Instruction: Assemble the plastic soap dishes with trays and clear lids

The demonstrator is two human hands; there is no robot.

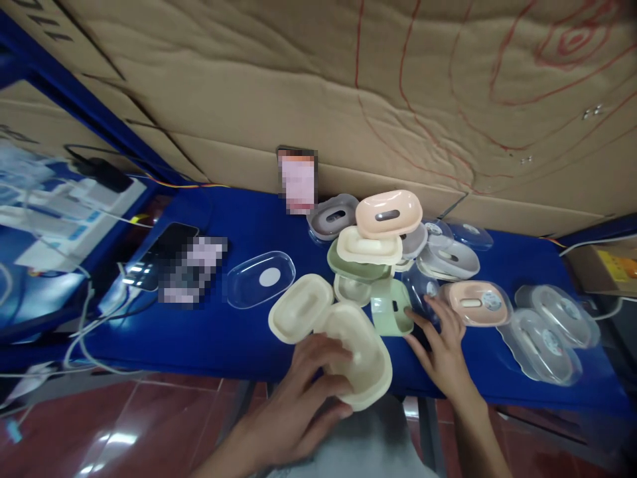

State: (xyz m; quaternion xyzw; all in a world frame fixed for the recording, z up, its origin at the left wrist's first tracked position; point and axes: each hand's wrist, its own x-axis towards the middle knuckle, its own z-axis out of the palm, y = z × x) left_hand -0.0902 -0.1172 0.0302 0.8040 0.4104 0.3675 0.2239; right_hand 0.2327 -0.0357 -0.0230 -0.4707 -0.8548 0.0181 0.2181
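Note:
My left hand (318, 388) is closed over the left rim of a cream soap dish (371, 362), fingers inside it and thumb at the near rim. This dish lies tilted at the table's front edge. My right hand (445, 342) has its thumb and index finger at the right end of a light green soap dish (385, 305) with a dark slot. Its other fingers reach over a clear lid (421, 292) beside that dish. Another cream dish (301, 309) lies left of the held one. Behind are a darker green dish (355, 265), a pale cream dish (371, 245) and a peach dish (388, 214), piled together.
A clear lid (261, 280) lies on the blue table (239, 345). Grey dishes (336, 216), a lidded peach dish (478, 302) and clear-lidded dishes (547, 342) spread rightward. A phone (298, 179) leans on the cardboard wall (239, 99); phones and cables (84, 318) lie left.

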